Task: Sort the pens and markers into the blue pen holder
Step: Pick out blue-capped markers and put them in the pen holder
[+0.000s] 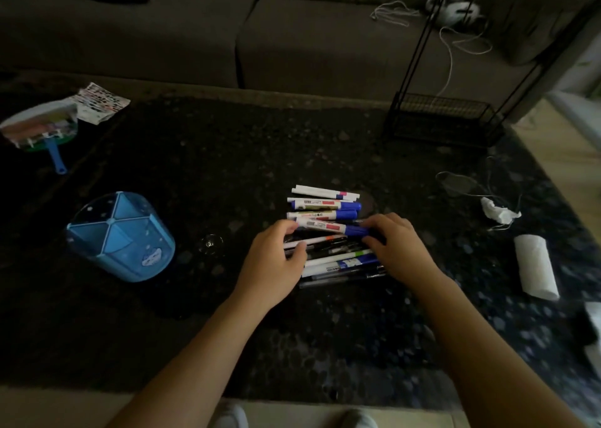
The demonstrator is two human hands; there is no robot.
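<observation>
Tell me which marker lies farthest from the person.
The thin white marker with a pink band, at the far edge of the pile; the blue-capped markers lie nearer the hands.

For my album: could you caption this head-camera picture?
Both hands, left and right, gather a pile of pens and markers beside an empty blue pen holder.

**Plastics, paper and dark speckled stone**

The table [227,154] looks like polished dark stone, speckled and faintly glossy. The blue pen holder [122,237] at near left is smooth plastic, its outer wall translucent with a slight sheen. The markers [325,205] have smooth white plastic barrels with paper-like printed labels and glossy blue caps. At right, a roll [536,270] looks like soft matt white paper. The far rack [445,115] is thin black wire metal, matt. The sofa [195,37] behind is matt woven cloth.
</observation>
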